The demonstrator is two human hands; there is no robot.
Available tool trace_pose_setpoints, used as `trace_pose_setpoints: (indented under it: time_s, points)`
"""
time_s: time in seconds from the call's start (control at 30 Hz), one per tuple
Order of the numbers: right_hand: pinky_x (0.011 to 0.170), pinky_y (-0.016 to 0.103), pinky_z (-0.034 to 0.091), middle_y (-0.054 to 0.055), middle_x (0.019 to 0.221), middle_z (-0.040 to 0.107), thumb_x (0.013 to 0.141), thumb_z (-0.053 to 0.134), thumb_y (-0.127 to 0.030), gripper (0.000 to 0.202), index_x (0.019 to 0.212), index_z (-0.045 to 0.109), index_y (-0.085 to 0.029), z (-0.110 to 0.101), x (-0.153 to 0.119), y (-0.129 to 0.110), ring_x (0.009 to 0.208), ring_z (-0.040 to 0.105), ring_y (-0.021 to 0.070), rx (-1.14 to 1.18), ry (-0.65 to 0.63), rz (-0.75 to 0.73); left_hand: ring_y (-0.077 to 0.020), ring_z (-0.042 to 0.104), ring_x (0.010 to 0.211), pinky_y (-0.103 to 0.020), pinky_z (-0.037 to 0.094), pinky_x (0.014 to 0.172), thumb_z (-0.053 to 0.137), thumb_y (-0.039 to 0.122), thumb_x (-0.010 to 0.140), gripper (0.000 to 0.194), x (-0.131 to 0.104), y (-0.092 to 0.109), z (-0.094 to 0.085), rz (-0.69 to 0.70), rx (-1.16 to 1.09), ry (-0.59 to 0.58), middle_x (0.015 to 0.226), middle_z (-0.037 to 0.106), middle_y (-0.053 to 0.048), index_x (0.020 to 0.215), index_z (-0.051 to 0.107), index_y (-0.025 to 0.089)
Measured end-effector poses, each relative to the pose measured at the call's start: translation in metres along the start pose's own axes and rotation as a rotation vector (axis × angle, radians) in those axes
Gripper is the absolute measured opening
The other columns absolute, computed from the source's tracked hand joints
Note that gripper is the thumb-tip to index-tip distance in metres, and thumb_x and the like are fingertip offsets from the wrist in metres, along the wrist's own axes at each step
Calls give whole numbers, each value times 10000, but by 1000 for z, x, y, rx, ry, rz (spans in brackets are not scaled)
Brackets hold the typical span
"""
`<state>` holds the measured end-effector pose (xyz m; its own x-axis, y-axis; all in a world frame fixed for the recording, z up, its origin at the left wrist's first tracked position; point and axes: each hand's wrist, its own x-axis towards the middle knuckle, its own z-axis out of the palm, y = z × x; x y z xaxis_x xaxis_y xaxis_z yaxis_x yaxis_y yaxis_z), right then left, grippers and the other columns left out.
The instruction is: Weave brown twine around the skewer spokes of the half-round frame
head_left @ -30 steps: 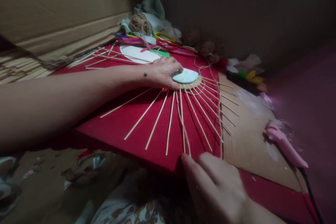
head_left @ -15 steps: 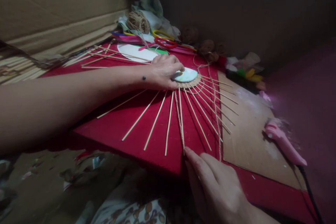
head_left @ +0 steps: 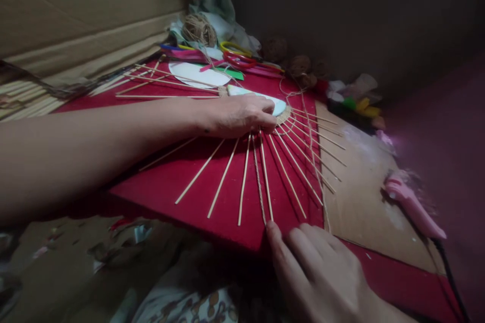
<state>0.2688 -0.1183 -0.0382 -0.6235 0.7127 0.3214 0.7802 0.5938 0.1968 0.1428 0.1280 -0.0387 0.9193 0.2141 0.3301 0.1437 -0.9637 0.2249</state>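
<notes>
A round woven base (head_left: 282, 116) with thin sticks (head_left: 290, 176) fanning out from its rim lies on the red table. On top of it is a pale blue-white disc (head_left: 279, 107). My left hand (head_left: 250, 113) has its fingers curled over the near rim of this base; its thumb is hidden. Near the table's front edge, my right hand (head_left: 322, 267) pinches the end of a twisted twine (head_left: 258, 176). The twine runs taut from the rim between two sticks. Another loose twine strand (head_left: 311, 146) crosses the sticks on the right.
Brown board (head_left: 364, 186) lies at the right, with a pink glue gun (head_left: 415, 209) and its cord beside it. At the back are a twine ball (head_left: 199, 30), red-handled scissors (head_left: 238, 60) and a white oval piece (head_left: 199, 74). Cardboard (head_left: 91, 5) stands at the left.
My left hand has slid right and toward me along the rim, its fingers more curled. My right hand has drawn slightly toward me with the twine, which now lies apart from the neighbouring stick.
</notes>
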Motion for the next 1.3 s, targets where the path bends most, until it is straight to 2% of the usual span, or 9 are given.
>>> trace_pose_setpoints:
  time_s: [0.1, 0.27, 0.53, 0.7, 0.83, 0.97, 1.03, 1.13, 1.3]
  points:
    - [422, 288, 353, 47, 548, 543, 831, 408, -2, 283, 933, 672, 1, -2, -2, -1, 488, 466, 146, -31, 16, -11, -205, 517, 759, -359, 369, 688, 477, 272, 830, 169, 1, 5, -5, -55, -115, -89, 792, 567, -67, 726, 592, 203]
    - [421, 291, 343, 36, 541, 538, 827, 424, 11, 264, 911, 673, -13, 2, -6, -4, 493, 469, 144, -19, 28, -6, -225, 535, 788, -384, 382, 705, 479, 280, 812, 137, 4, 11, -8, -167, -189, -108, 799, 560, -66, 726, 559, 209]
    - [442, 290, 333, 32, 566, 559, 864, 386, -22, 285, 963, 653, -20, 1, -8, -2, 502, 489, 139, -8, -8, -27, -227, 530, 786, -391, 383, 720, 460, 269, 801, 144, 3, 13, -8, -163, -199, -84, 773, 558, -67, 700, 544, 209]
    - [486, 300, 299, 20, 554, 520, 900, 391, -80, 277, 945, 664, -58, -7, -11, 9, 506, 438, 135, -42, 14, 65, -218, 519, 752, -384, 379, 689, 447, 256, 788, 147, 3, 12, -7, -192, -218, -100, 784, 549, -73, 704, 550, 195]
    - [499, 297, 247, -3, 528, 499, 883, 526, -153, 162, 797, 663, -170, -24, -5, 40, 497, 391, 121, -307, 82, 194, -226, 527, 800, -376, 387, 718, 456, 241, 785, 154, 3, 8, -5, -123, -172, -104, 810, 561, -78, 712, 585, 198]
    - [480, 273, 219, -2, 564, 570, 853, 558, -206, 208, 661, 639, -208, -31, 17, 94, 538, 462, 112, -544, 191, 314, -209, 520, 799, -347, 390, 716, 442, 225, 803, 189, 2, 2, -2, -24, -105, -104, 832, 567, -75, 696, 595, 204]
    - [491, 268, 228, 25, 661, 658, 864, 493, -221, 262, 678, 674, -191, -25, 29, 126, 584, 520, 114, -519, 153, 493, -206, 522, 841, -330, 396, 746, 436, 197, 807, 188, 1, -1, -1, 25, -82, -110, 867, 575, -78, 728, 606, 207]
    - [549, 278, 279, 78, 828, 726, 827, 531, -279, 237, 855, 744, -180, -9, 43, 169, 673, 575, 149, -424, 97, 744, -190, 527, 868, -309, 402, 788, 389, 140, 826, 209, -1, -6, 2, 29, -65, -83, 923, 581, -85, 838, 588, 201]
    - [579, 288, 314, 69, 804, 725, 795, 590, -326, 229, 893, 760, -209, 21, 54, 205, 683, 595, 178, -301, 53, 872, -179, 521, 799, -319, 397, 776, 408, 74, 774, 229, -6, -10, 5, -31, -14, -28, 925, 596, -68, 924, 524, 202]
